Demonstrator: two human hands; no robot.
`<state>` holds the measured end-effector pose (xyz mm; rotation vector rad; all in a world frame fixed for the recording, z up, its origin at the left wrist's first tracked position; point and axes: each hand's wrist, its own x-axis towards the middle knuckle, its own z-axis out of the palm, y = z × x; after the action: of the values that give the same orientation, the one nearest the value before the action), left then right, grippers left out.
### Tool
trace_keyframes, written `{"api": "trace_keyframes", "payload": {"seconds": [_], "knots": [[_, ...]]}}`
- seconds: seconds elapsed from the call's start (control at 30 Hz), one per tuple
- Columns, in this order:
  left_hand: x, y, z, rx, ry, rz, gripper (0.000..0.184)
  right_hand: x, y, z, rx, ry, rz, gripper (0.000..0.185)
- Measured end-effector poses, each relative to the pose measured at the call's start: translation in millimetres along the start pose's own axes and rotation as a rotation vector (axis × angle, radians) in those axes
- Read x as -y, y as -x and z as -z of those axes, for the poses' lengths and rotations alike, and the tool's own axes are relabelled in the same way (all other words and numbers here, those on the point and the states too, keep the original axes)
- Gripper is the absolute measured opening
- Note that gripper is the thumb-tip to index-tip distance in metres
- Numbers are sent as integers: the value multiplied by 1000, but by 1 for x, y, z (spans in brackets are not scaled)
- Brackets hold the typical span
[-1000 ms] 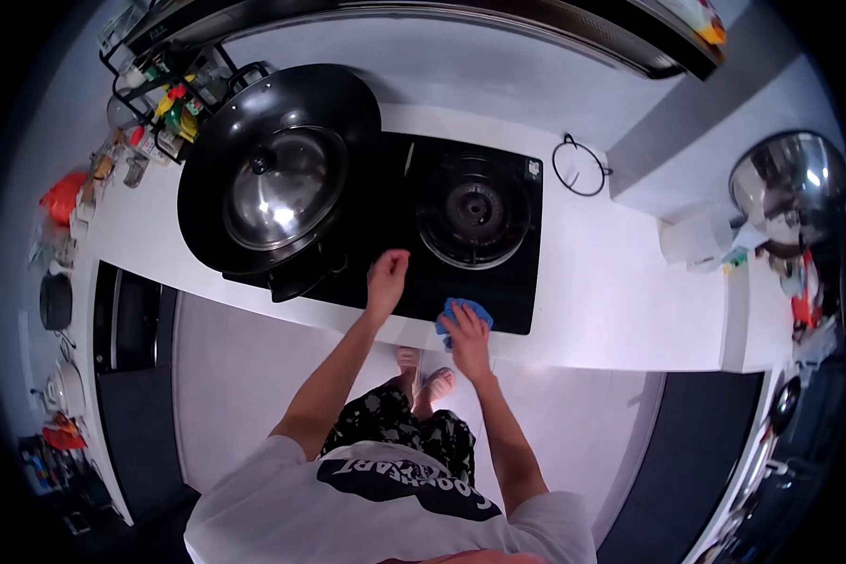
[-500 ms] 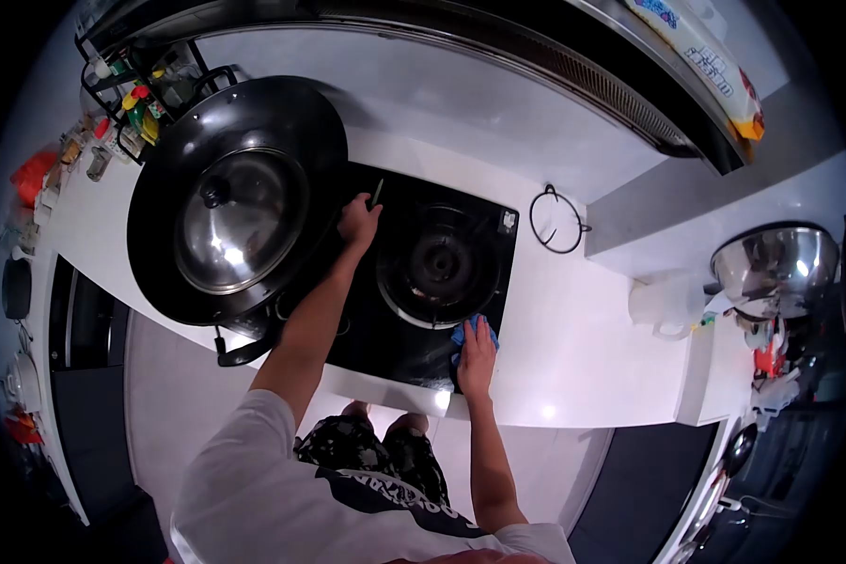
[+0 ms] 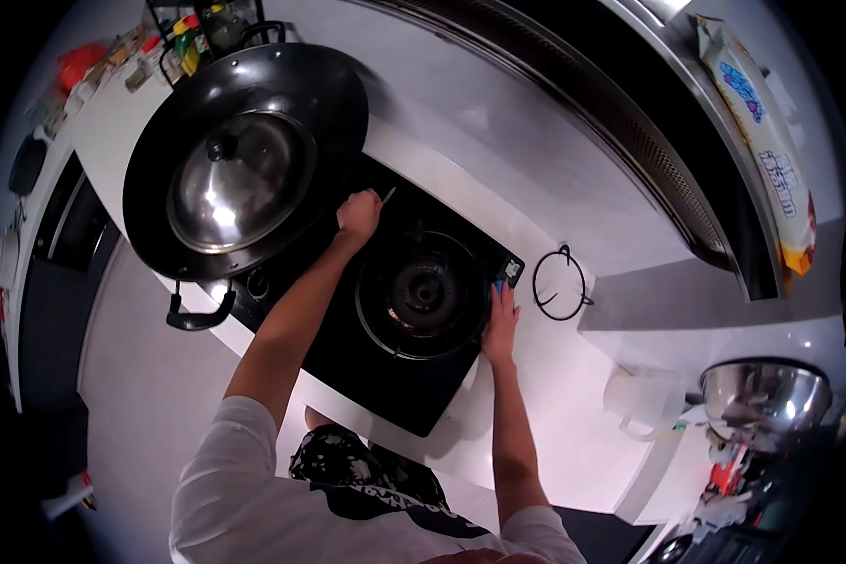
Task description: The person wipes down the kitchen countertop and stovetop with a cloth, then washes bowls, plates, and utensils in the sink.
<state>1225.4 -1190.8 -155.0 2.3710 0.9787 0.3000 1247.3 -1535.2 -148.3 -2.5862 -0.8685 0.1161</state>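
My left hand is closed beside the large black wok, over the black glass stove. A thin pale-green strip lies by its fingertips; what the fingers hold, if anything, is hidden. My right hand presses a blue cloth onto the stove's right edge, near the back corner. The cloth is mostly covered by the fingers. Between my hands is the bare burner. A domed metal lid with a black knob rests inside the wok.
A black ring stand lies on the white counter right of the stove. Farther right are a translucent jug and a steel bowl. Bottles stand behind the wok. The range hood hangs above, with a packet on it.
My right hand has moved with the blue cloth from the stove's front edge up its right side toward the back. My left hand has reached farther back, near the green strip. The view has turned.
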Motion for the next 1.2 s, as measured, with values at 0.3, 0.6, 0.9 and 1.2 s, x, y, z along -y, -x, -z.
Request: {"api": "trace_keyframes", "payload": {"seconds": [0.3, 0.6, 0.9, 1.2], "knots": [[-2, -5, 2, 105, -198, -35, 16, -40, -71, 0, -39, -135, 232, 48], [47, 88, 64, -122, 247, 36, 14, -36, -128, -1, 146, -130, 439, 47], [92, 194, 119, -287, 532, 242, 12, 92, -272, -45, 641, -90, 921, 50], [121, 239, 134, -223, 744, 502, 12, 194, -327, -203, 279, -285, 654, 44]]}}
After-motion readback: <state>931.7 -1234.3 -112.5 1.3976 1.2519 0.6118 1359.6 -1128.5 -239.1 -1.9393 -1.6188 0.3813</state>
